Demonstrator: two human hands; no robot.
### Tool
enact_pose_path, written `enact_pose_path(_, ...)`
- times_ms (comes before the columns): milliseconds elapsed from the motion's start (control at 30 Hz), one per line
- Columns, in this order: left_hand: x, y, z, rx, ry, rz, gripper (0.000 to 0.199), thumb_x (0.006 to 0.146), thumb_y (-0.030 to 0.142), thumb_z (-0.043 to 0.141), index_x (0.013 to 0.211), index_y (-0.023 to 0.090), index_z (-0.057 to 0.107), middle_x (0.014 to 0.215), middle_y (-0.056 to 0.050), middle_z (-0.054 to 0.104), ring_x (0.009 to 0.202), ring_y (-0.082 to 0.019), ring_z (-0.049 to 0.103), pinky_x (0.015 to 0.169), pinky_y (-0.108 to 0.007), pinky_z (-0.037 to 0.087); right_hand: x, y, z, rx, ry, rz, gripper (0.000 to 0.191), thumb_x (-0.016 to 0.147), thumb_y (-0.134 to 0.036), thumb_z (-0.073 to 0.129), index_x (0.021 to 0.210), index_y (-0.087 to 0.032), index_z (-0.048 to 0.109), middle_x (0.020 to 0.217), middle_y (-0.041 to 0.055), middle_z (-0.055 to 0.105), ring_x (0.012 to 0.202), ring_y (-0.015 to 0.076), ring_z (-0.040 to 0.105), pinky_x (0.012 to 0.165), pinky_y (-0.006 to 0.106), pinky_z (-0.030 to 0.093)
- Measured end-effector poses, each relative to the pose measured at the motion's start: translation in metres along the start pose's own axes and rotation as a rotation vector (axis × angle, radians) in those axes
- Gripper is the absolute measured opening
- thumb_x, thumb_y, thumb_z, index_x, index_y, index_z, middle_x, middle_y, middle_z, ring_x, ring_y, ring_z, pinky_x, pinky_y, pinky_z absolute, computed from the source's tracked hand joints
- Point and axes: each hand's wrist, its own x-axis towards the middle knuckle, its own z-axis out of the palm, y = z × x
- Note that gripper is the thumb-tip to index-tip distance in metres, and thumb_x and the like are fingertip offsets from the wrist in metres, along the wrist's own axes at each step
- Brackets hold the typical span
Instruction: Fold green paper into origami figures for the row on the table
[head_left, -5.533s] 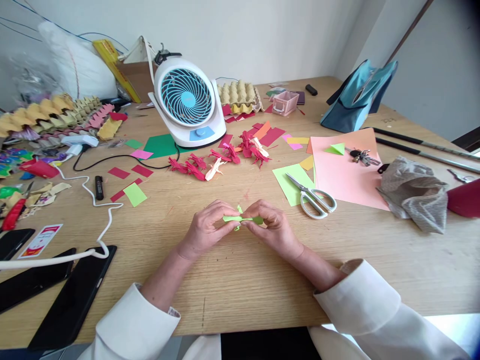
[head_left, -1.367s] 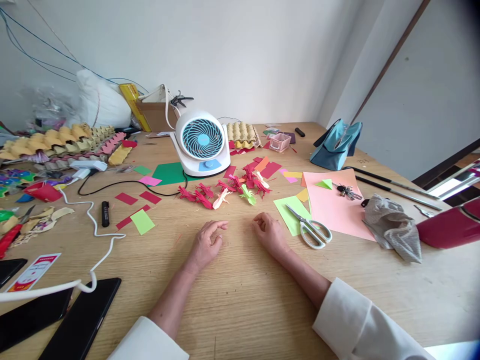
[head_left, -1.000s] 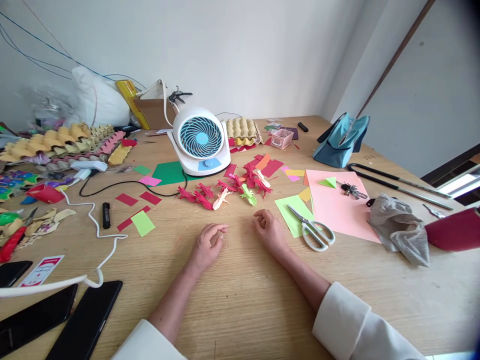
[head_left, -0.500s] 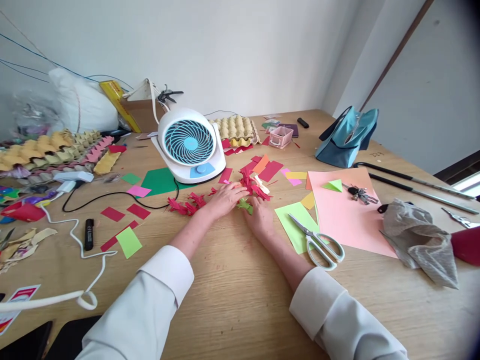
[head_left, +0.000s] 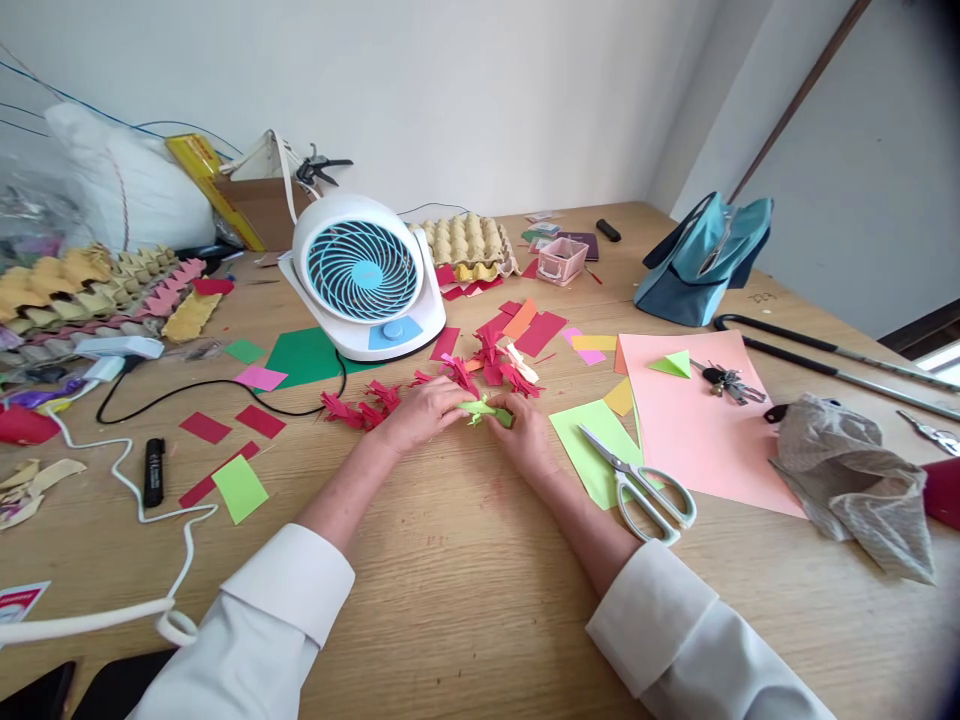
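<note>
A small light-green twisted paper piece is stretched between my two hands, just above the table. My left hand pinches its left end between thumb and fingers. At its right end, my right hand has thumb and forefinger closed on the same piece. Red crumpled paper pieces lie right behind my hands, and more red crumpled pieces sit left of my left hand. Scissors with pale handles rest on a light-green sheet to the right of my right hand.
A white fan stands behind my left hand. Farther back are egg trays and a pink basket. A pink sheet carries keys; a blue bag stands beyond. Left lie a marker and a white cable.
My left hand has moved off the red crumpled pieces and now pinches the green piece with my right hand, leaving more of it in sight. The view has shifted slightly.
</note>
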Motion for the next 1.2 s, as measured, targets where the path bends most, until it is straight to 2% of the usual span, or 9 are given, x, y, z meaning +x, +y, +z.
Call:
enact_pose_path(233, -0.006, 0.010, 0.001, -0.059, 0.049, -0.052, 0.019, 0.094, 0.024, 0.056, 0.107, 0.022, 0.070, 0.105, -0.004, 0.072, 0.102, -0.021, 0.061, 0.093, -0.035, 0.047, -0.002, -0.005, -0.004, 0.102, -0.032, -0.010, 0.009, 0.081, -0.024, 0.060, 0.087, -0.022, 0.067, 0.086, 0.0013, 0.070, 0.081, 0.0177, 0.064, 0.076, 0.029, 0.049)
enact_pose_path(500, -0.001, 0.012, -0.002, -0.023, -0.031, -0.059, 0.016, 0.092, 0.022, 0.056, 0.102, 0.021, 0.069, 0.100, -0.004, 0.070, 0.098, -0.022, 0.061, 0.089, -0.034, 0.047, -0.002, -0.005, -0.002, 0.094, -0.083, 0.004, 0.006, 0.082, -0.022, 0.060, 0.086, -0.021, 0.064, 0.085, 0.0007, 0.069, 0.079, 0.0169, 0.063, 0.074, 0.027, 0.049)
enact_pose_path(600, 0.001, 0.010, 0.001, 0.011, -0.045, -0.053, 0.017, 0.091, 0.019, 0.055, 0.101, 0.021, 0.068, 0.100, -0.005, 0.068, 0.097, -0.022, 0.061, 0.088, -0.035, 0.047, -0.002, -0.006, -0.002, 0.079, -0.095, -0.028, 0.009, 0.082, -0.022, 0.063, 0.091, -0.021, 0.064, 0.090, 0.0019, 0.068, 0.086, 0.0181, 0.063, 0.079, 0.029, 0.050)
enact_pose_path(700, 0.004, 0.009, 0.002, 0.037, -0.043, -0.054, 0.019, 0.091, 0.018, 0.052, 0.103, 0.021, 0.067, 0.102, -0.006, 0.067, 0.097, -0.022, 0.061, 0.087, -0.034, 0.048, -0.002, -0.006, -0.006, 0.058, -0.101, -0.082, 0.021, 0.080, -0.024, 0.068, 0.101, -0.021, 0.063, 0.100, 0.0048, 0.067, 0.095, 0.0200, 0.062, 0.085, 0.032, 0.050)
enact_pose_path(800, 0.006, 0.010, 0.002, 0.047, -0.047, -0.040, 0.019, 0.093, 0.019, 0.051, 0.104, 0.019, 0.066, 0.103, -0.007, 0.067, 0.099, -0.022, 0.061, 0.089, -0.035, 0.048, -0.004, -0.003, -0.016, 0.007, -0.103, -0.077, 0.033, 0.080, -0.027, 0.071, 0.111, -0.020, 0.061, 0.110, 0.0084, 0.064, 0.101, 0.0217, 0.061, 0.089, 0.035, 0.050)
enact_pose_path(900, 0.009, 0.010, 0.002, 0.036, -0.040, -0.027, 0.019, 0.094, 0.022, 0.051, 0.105, 0.018, 0.066, 0.104, -0.007, 0.067, 0.100, -0.023, 0.062, 0.091, -0.036, 0.048, -0.009, 0.004, -0.029, -0.082, -0.096, -0.087, 0.035, 0.080, -0.024, 0.071, 0.112, -0.020, 0.060, 0.111, 0.0088, 0.063, 0.106, 0.0235, 0.061, 0.093, 0.038, 0.049)
enact_pose_path(1033, 0.012, 0.010, 0.003, -0.002, -0.031, -0.043, 0.019, 0.095, 0.025, 0.051, 0.104, 0.019, 0.066, 0.102, -0.007, 0.067, 0.099, -0.023, 0.063, 0.090, -0.036, 0.049, -0.013, 0.011, -0.036, -0.168, -0.065, -0.126, 0.033, 0.079, -0.019, 0.070, 0.111, -0.020, 0.061, 0.109, 0.0096, 0.062, 0.101, 0.0242, 0.061, 0.090, 0.038, 0.050)
enact_pose_path(1200, 0.013, 0.015, 0.007, -0.057, -0.014, -0.059, 0.019, 0.094, 0.024, 0.050, 0.103, 0.019, 0.067, 0.104, -0.007, 0.066, 0.100, -0.022, 0.063, 0.089, -0.034, 0.050, -0.012, 0.011, -0.026, -0.179, -0.098, -0.141, 0.033, 0.078, -0.013, 0.067, 0.110, -0.020, 0.062, 0.104, 0.0091, 0.064, 0.090, 0.0230, 0.062, 0.079, 0.035, 0.051)
